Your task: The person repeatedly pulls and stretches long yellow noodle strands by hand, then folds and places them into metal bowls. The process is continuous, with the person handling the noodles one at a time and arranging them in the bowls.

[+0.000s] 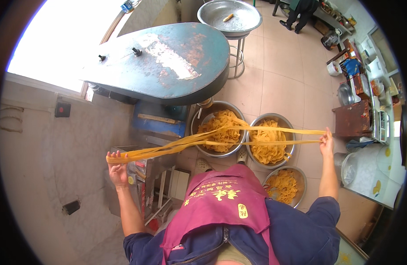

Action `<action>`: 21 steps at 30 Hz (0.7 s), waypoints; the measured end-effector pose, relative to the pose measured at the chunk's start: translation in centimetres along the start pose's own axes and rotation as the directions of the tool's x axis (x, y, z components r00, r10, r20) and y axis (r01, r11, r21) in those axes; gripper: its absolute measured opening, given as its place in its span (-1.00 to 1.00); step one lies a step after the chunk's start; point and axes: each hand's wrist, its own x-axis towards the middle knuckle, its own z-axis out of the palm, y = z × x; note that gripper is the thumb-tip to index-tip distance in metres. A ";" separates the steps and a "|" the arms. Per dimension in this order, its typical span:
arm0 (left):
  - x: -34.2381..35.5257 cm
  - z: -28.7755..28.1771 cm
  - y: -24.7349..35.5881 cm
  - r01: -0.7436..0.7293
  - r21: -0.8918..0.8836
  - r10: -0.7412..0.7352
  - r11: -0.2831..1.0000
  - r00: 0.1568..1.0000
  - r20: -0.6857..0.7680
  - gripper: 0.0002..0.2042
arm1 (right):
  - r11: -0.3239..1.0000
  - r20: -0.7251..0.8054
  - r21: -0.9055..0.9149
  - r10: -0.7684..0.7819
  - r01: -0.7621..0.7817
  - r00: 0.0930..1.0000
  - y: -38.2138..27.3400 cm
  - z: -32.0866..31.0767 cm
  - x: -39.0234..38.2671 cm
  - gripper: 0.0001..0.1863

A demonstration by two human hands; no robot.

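Long, flat orange-yellow dough strips point(168, 148) stretch between my widely spread arms, above metal basins. My left hand point(118, 171) is on the left by the machine, closed around a bundle of the strips. Out to the right, my right hand point(327, 143) pinches the other ends, where two strands run apart. Beneath them, a steel basin point(197, 145) holds a heap of the same strips, and a second basin point(293, 128) beside it is piled with more. A smaller basin point(304, 194) nearer me holds a lower heap.
A belt-shaped machine cover point(199, 57) with worn teal paint stands ahead on the left. Behind it a wide metal bowl point(208, 17) rests on a stool. Cluttered worktops point(367, 165) line the right side. At the far end stands another person point(303, 13) in dark trousers.
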 end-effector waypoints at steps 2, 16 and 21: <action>0.0 1.5 1.2 -0.036 0.055 0.029 0.998 0.994 0.108 -0.14 | 0.998 -0.065 -0.008 -0.059 0.059 0.996 -1.6 -0.5 0.7 -0.60; -7.6 26.7 -1.8 -0.474 0.547 0.016 0.690 0.766 0.643 -0.39 | 0.971 0.924 -0.237 0.220 0.018 0.314 0.7 27.2 -27.3 -0.24; -8.8 33.9 -2.1 -0.695 0.495 -0.078 0.522 0.539 0.839 -0.26 | 0.858 0.998 -0.064 0.064 0.509 0.017 2.2 35.8 -35.9 -0.27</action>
